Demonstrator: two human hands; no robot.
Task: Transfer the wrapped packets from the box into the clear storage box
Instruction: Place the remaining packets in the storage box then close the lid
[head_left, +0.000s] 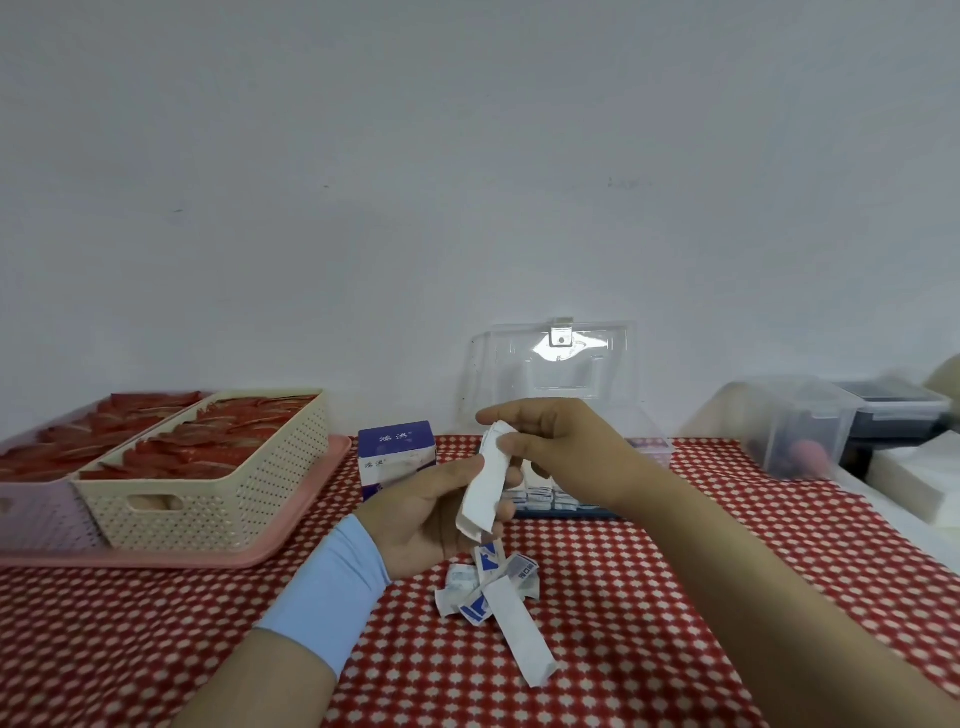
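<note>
The white strip of wrapped packets (487, 488) hung tilted in the air between both hands, above the middle of the table, its plain unprinted side toward the camera and its paper creased. The left hand (431, 514) had its fingers curled round the strip's lower half, while the right hand (566, 447) pinched the top end between thumb and forefinger, its other fingers loosely bent. Just below, loose packets (483, 582) lay in a small heap on the red-and-white checked tablecloth (675, 597), white with blue printing and small characters too blurred to read; a second long strip (522, 634) lay touching the heap, blank side up. Behind the left hand stood the small box (397, 454), blue on top and white lower down, with white Chinese characters on the blue band that could not be made out. Behind the right hand sat the clear storage box (561, 364), lid raised against the wall, with a row of packets (540, 500) standing in it. The left wrist wore a pale blue sleeve (332, 597). On the left, a cream basket (218, 493) of red items rested on a pink tray (311, 514). A clear tub (800, 431) stood at the far right.
</note>
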